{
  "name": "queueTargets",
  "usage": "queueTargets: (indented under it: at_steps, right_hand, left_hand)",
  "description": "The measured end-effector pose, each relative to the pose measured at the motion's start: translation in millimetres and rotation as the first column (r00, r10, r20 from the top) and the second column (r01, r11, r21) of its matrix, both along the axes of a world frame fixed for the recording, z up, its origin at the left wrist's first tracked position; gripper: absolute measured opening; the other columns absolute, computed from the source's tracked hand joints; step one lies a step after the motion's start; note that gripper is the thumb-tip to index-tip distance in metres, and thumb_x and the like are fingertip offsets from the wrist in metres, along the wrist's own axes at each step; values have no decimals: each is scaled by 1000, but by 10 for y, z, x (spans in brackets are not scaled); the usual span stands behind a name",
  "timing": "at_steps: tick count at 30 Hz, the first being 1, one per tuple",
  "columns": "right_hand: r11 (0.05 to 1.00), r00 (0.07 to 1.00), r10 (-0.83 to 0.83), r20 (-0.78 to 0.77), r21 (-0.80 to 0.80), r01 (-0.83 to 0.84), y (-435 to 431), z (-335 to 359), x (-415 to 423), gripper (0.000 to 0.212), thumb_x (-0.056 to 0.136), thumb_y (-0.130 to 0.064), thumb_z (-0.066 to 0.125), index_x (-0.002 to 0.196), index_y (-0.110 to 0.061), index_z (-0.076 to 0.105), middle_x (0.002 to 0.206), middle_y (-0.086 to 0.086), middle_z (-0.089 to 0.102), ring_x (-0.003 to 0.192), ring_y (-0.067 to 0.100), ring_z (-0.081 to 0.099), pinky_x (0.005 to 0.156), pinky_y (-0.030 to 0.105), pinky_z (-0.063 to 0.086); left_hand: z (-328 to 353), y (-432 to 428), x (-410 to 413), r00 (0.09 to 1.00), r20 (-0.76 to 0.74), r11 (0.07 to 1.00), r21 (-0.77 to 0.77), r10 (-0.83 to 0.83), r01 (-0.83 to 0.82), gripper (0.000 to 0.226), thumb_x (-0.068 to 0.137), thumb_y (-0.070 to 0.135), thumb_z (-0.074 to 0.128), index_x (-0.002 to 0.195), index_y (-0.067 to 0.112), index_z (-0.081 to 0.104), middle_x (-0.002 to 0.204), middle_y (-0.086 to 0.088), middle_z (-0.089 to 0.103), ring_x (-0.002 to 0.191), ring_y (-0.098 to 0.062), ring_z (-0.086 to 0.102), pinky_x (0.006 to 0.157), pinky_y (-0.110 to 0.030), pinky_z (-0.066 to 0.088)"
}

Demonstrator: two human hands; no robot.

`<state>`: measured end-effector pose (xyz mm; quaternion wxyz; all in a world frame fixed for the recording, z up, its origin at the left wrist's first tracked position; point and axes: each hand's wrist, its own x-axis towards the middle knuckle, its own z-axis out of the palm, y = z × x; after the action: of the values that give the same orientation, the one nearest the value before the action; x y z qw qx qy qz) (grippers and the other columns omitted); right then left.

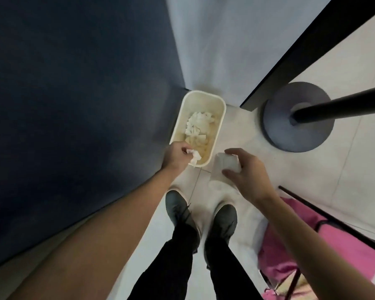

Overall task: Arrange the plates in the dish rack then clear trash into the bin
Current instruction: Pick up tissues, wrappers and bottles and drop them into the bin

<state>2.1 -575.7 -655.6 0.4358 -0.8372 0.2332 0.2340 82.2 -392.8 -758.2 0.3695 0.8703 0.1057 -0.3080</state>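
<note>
A cream rectangular bin (222, 118) stands on the tiled floor below me, with crumpled white paper (198, 125) lying inside it. My left hand (177, 155) hovers over the bin's near rim, pinching a crumpled white tissue (43, 159) that hangs from the fingers. My right hand (246, 169) is just right of the bin and grips a clear plastic cup (227, 163) held on its side above the floor. No plates or dish rack are in view.
A dark blue wall or cabinet face (74, 105) runs along the left. A round grey stand base (277, 122) with a black pole sits to the right of the bin. A pink cloth on a black frame (294, 252) is at lower right. My two shoes (201, 215) stand behind the bin.
</note>
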Motion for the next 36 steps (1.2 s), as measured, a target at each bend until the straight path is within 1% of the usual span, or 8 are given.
queueTargets:
  at_steps: [7,13,15,19,22,26,30,36]
  right_hand:
    - [996,995,-83,46,48,81,-7,-566,215,49,78,-8,73,124,-19,62,106,-2,66,98,22,63,88,33,51]
    - [993,994,-105,36,52,103,5,-754,313,46,81,-10,70,126,-20,62,111,0,67,101,21,63,90,32,50]
    - [994,994,-101,40,53,99,15,-771,347,46,83,-10,68,127,-19,62,116,2,68,105,23,63,95,35,50]
    - [998,997,-51,55,26,49,37,-790,477,47,86,-10,65,131,-20,60,120,3,67,108,20,62,92,23,45]
    - [1000,997,-18,76,13,17,74,-839,664,46,88,-10,62,132,-23,58,125,5,65,107,20,62,87,19,44]
    - [997,992,57,113,-49,-52,180,-977,998,45,91,-4,55,134,-18,59,128,12,63,112,29,61,93,25,46]
    - [988,991,131,37,-92,-127,287,-1144,1281,50,92,3,48,139,-10,53,134,15,58,116,34,58,94,30,47]
    - [961,960,249,-128,-87,-261,292,-1336,1348,51,86,4,47,137,-1,50,130,20,58,118,32,54,86,25,42]
  left_hand:
    - [-594,-274,248,998,33,998,15,56,-56,16,81,4,69,91,14,76,92,-5,72,82,-22,68,72,-31,59]
    - [-758,-344,409,994,-99,999,7,-33,34,45,84,9,70,127,21,64,124,2,63,107,-15,61,85,-23,53]
    - [-711,-292,401,995,-96,999,-21,-30,28,38,86,9,68,122,20,67,122,5,64,114,-14,61,91,-27,53]
    - [-516,-149,302,992,-1,982,-145,125,-124,22,86,4,60,93,21,72,96,6,70,93,-20,71,80,-40,60]
    - [-359,-44,153,963,178,967,-191,202,-168,20,85,2,59,85,19,71,88,9,70,82,-17,69,67,-32,56]
    - [-299,129,18,856,514,998,63,-60,32,31,77,0,65,100,21,71,116,7,60,105,-15,55,76,-19,43]
    - [-476,234,-125,881,354,934,279,-315,222,60,75,2,75,130,19,58,153,-2,35,136,-27,38,94,-39,49]
    - [-588,292,-130,925,273,952,230,-263,202,71,79,-10,62,144,12,45,160,-2,24,145,-24,30,99,-41,51]
